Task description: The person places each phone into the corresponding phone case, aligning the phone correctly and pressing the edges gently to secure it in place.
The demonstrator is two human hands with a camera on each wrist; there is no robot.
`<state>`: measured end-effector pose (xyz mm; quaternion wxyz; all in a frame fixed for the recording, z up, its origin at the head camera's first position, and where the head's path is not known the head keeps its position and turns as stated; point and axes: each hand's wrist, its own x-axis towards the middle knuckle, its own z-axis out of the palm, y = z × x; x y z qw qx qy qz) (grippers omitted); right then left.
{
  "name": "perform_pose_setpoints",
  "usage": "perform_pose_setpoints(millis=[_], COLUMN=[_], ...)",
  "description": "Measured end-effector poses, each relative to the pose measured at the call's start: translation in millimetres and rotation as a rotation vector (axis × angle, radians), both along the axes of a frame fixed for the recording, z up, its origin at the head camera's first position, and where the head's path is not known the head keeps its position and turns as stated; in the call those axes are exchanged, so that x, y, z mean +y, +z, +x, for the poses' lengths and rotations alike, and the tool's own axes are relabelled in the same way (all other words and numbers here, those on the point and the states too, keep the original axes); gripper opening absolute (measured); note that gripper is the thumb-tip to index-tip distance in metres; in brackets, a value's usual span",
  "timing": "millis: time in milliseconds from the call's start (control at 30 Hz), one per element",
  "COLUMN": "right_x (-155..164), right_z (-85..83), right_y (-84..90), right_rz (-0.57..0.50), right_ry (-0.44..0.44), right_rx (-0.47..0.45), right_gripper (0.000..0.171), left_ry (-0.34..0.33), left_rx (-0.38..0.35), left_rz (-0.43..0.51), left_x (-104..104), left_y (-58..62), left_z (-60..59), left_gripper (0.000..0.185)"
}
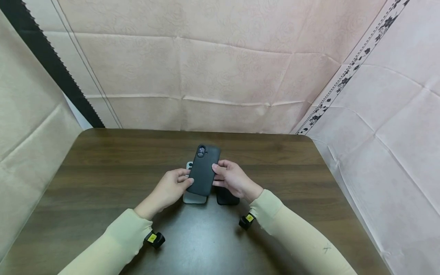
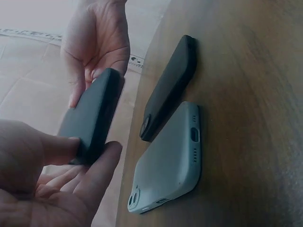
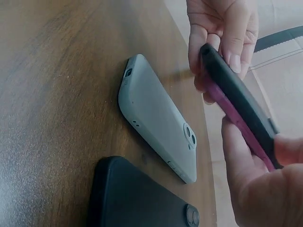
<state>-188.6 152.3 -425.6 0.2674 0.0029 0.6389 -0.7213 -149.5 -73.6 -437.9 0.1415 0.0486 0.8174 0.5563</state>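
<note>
Both hands hold a black phone case (image 1: 204, 170) tilted above the dark wooden table (image 1: 103, 172). My left hand (image 1: 185, 178) pinches its left long edge between thumb and fingers, and my right hand (image 1: 217, 175) grips the right edge. In the right wrist view the held case (image 3: 236, 99) shows a pink inner side. Beneath it a pale grey-green case (image 1: 194, 198) lies camera side up on the table. A second black case (image 1: 227, 196) lies right beside it. The left wrist view shows the grey-green case (image 2: 170, 161) and the black case (image 2: 170, 87) lying side by side.
Wrinkled pink and beige cloth (image 1: 220, 76) hangs behind and at both sides of the table. Its rounded far corners and edges are in view. Small black wrist cameras with yellow tags (image 1: 154, 239) sit under both sleeves.
</note>
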Motion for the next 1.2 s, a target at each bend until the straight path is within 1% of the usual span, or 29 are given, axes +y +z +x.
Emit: perform_pose_setpoints(millis=[100, 167, 300, 433, 500, 633, 733, 833, 967, 1200], right_x=[-1.2, -2.2, -3.6, -4.4, -5.1, -6.5, -7.3, -8.2, -8.7, -10.0], right_z=[0.6, 0.7, 2.0, 4.3, 5.5, 8.0, 9.5, 10.2, 10.4, 12.9], right_y=[-0.6, -0.9, 0.9, 3.7, 3.4, 1.1, -0.3, -1.1, -2.1, -3.5], right_rz=[0.021, 0.046, 0.099, 0.135, 0.144, 0.152, 0.160, 0.158, 0.148, 0.135], right_ry=[0.017, 0.025, 0.031, 0.052, 0.083, 0.160, 0.210, 0.249, 0.270, 0.284], right_rx=[-0.006, 0.008, 0.059, 0.087, 0.091, 0.089, 0.093, 0.100, 0.097, 0.089], right_gripper=[0.028, 0.029, 0.030, 0.028, 0.028, 0.028, 0.028, 0.028, 0.028, 0.026], left_ry=[0.022, 0.030, 0.013, 0.025, 0.043, 0.072, 0.100, 0.121, 0.137, 0.152], left_rx=[0.042, 0.051, 0.047, 0.043, 0.047, 0.044, 0.026, 0.005, -0.010, 0.014], left_rz=[-0.033, -0.032, -0.020, -0.009, 0.016, 0.115, 0.193, 0.241, 0.241, 0.179], left_x=[2.0, 3.9, 5.8, 3.7, 1.5, -3.7, -7.5, -10.0, -10.8, -10.2], left_y=[-0.4, 0.4, 3.1, 4.0, 5.4, 9.9, 14.2, 18.0, 19.5, 17.0], left_z=[0.4, 0.8, 1.8, -0.6, -3.5, -10.0, -13.0, -13.5, -13.2, -11.4], left_gripper=[0.042, 0.037, 0.028, 0.029, 0.034, 0.044, 0.047, 0.048, 0.046, 0.041])
